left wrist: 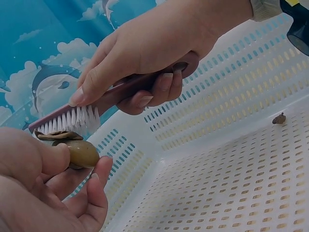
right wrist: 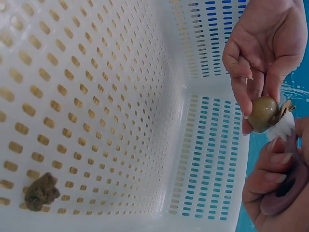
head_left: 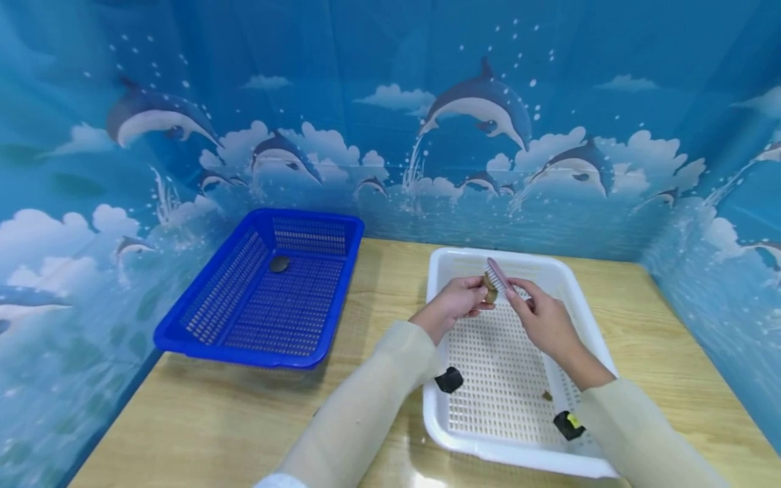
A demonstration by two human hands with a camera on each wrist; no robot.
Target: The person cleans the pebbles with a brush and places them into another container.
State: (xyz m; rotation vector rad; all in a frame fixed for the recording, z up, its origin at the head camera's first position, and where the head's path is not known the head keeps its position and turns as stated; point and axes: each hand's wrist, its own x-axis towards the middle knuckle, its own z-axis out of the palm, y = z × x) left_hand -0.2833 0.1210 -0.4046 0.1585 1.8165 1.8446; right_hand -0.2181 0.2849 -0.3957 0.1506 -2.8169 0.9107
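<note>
My left hand (head_left: 456, 299) pinches a glossy, rounded olive-brown shell (left wrist: 84, 153) between thumb and fingers. A thin, crinkled brown flap (left wrist: 60, 136) sticks out along the shell's edge, as in a snail. In my right hand (head_left: 545, 324) is a small mauve scrub brush (left wrist: 130, 89), gripped by its handle with the thumb along its back. Its white bristles (left wrist: 77, 119) touch the brown flap from above in the left wrist view. Both hands are over the far part of a white perforated basket (head_left: 488, 444).
A brown crumb (right wrist: 42, 192) lies on the white basket's floor. To the left stands a blue perforated basket (head_left: 247, 349) holding one dark round piece (head_left: 279, 263). Both are on a wooden table (head_left: 372, 379), before a dolphin-printed curtain (head_left: 378, 81) that also runs along both sides.
</note>
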